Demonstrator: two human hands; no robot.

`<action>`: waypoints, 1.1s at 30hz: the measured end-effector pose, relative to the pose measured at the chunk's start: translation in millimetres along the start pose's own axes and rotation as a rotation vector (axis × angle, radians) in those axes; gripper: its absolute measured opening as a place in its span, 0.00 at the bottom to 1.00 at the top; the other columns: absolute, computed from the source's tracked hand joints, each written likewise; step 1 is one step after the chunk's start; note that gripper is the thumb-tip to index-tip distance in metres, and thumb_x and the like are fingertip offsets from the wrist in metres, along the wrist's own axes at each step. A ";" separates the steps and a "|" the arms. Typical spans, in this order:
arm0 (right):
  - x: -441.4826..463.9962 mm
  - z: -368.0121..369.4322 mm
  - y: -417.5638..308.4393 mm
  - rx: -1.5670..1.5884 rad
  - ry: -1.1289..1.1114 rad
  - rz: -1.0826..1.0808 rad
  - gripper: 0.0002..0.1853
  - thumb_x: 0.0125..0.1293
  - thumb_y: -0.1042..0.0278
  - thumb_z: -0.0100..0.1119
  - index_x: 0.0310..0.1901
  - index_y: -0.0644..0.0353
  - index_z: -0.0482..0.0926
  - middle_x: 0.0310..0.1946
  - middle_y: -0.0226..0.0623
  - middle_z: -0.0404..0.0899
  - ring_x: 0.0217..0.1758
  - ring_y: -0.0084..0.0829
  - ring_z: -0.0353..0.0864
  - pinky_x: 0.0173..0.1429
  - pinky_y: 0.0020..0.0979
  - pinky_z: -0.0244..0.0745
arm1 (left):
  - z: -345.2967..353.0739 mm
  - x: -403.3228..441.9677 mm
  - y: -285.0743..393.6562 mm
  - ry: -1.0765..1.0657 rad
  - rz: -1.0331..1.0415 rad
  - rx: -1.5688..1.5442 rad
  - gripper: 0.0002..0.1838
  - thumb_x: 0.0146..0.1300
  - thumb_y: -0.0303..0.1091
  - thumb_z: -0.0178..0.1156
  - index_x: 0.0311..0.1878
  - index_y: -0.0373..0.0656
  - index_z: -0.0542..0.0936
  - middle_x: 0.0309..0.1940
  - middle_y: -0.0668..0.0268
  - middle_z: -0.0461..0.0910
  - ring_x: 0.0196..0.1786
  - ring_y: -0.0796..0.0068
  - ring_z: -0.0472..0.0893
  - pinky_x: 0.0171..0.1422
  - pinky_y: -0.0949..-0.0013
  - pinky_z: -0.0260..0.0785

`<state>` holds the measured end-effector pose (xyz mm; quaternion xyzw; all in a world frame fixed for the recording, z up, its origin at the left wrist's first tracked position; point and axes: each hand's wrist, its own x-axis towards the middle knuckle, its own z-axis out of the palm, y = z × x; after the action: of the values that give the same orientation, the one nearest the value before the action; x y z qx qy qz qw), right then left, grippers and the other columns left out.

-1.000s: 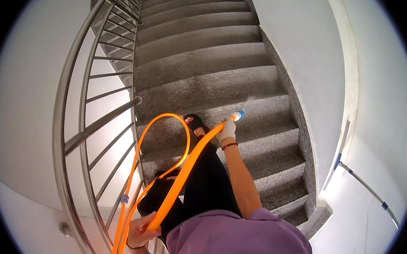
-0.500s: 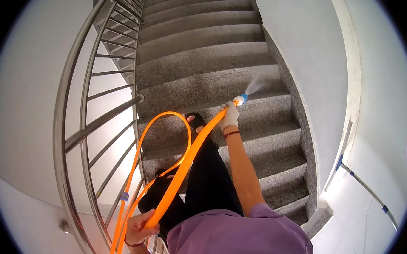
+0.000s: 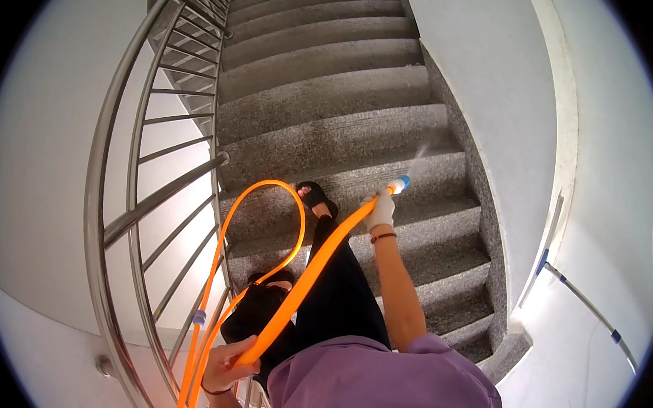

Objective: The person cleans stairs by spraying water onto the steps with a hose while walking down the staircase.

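My right hand [image 3: 380, 209], in a white glove, is closed round the front end of an orange hose [image 3: 308, 278]. Just beyond its fingers sits a white and blue nozzle [image 3: 399, 183], and a thin spray of water [image 3: 418, 158] leaves it toward the stone steps [image 3: 330, 135]. Down at the lower left, my bare left hand [image 3: 228, 363] grips the same hose near my waist. Behind that hand, the hose forms a loop over the stairs by my sandalled feet [image 3: 316, 197] and runs down beside the railing.
A metal railing [image 3: 98, 214] lines the left side of the staircase. On the right is a white wall [image 3: 488, 72] with a dark stone skirting. A long pole with blue joints [image 3: 582, 295] leans there, low on the right.
My right hand and the nozzle have moved a little right and down. The spray has become thinner and fainter. My left hand has barely moved.
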<state>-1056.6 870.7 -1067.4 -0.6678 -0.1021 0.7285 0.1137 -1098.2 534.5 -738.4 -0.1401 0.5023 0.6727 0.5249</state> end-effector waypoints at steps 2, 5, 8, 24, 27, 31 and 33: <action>1.7 3.7 -11.2 -0.016 0.002 -0.048 0.05 0.58 0.68 0.45 0.29 0.56 0.61 0.19 0.31 0.63 0.18 0.25 0.64 0.22 0.28 0.64 | 5.0 9.2 0.0 -0.012 -0.017 0.028 0.28 0.50 0.16 0.58 0.57 0.37 0.67 0.30 0.58 0.77 0.29 0.76 0.75 0.36 0.80 0.67; 8.8 9.5 -26.2 -0.002 -0.030 -0.049 0.06 0.60 0.67 0.45 0.27 0.55 0.63 0.18 0.30 0.64 0.17 0.24 0.64 0.21 0.25 0.64 | 7.5 12.6 -2.7 -0.025 -0.054 0.054 0.28 0.49 0.16 0.59 0.57 0.38 0.68 0.32 0.58 0.77 0.32 0.75 0.76 0.42 0.78 0.68; 7.0 19.3 -31.4 -0.020 -0.008 -0.050 0.06 0.60 0.66 0.46 0.28 0.54 0.63 0.18 0.28 0.64 0.17 0.23 0.64 0.21 0.24 0.63 | 5.3 10.7 -5.5 -0.048 -0.060 0.039 0.29 0.48 0.15 0.59 0.57 0.38 0.68 0.32 0.58 0.77 0.31 0.76 0.76 0.41 0.78 0.68; -25.8 55.9 -12.9 0.000 -0.116 -0.063 0.06 0.60 0.65 0.45 0.30 0.54 0.63 0.19 0.27 0.64 0.18 0.22 0.64 0.23 0.25 0.63 | -10.8 -16.4 0.4 0.026 0.070 0.093 0.26 0.49 0.16 0.59 0.55 0.37 0.69 0.31 0.54 0.78 0.31 0.71 0.79 0.39 0.75 0.70; -31.8 56.9 -15.5 0.023 -0.112 -0.063 0.05 0.60 0.65 0.45 0.29 0.54 0.63 0.19 0.27 0.64 0.18 0.22 0.64 0.21 0.24 0.62 | -12.7 -16.9 -0.7 0.023 0.100 0.075 0.26 0.48 0.16 0.59 0.54 0.36 0.69 0.30 0.53 0.78 0.30 0.70 0.79 0.38 0.75 0.70; -49.3 38.5 5.6 0.021 -0.133 -0.023 0.06 0.61 0.65 0.45 0.29 0.53 0.63 0.18 0.26 0.63 0.17 0.21 0.63 0.20 0.22 0.61 | -26.3 -36.0 -0.8 0.068 0.203 0.118 0.25 0.47 0.17 0.58 0.53 0.35 0.70 0.31 0.50 0.78 0.27 0.68 0.79 0.35 0.75 0.71; -60.8 31.8 20.5 0.060 -0.089 0.142 0.07 0.61 0.65 0.45 0.27 0.53 0.62 0.17 0.26 0.61 0.16 0.20 0.61 0.19 0.20 0.59 | -25.4 -37.4 7.2 0.034 0.220 -0.028 0.24 0.48 0.17 0.55 0.52 0.33 0.70 0.32 0.48 0.78 0.27 0.68 0.80 0.34 0.74 0.72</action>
<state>-1083.8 832.9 -1013.0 -0.6368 -0.0374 0.7663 0.0770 -1097.6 492.8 -719.4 -0.1026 0.5141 0.7307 0.4374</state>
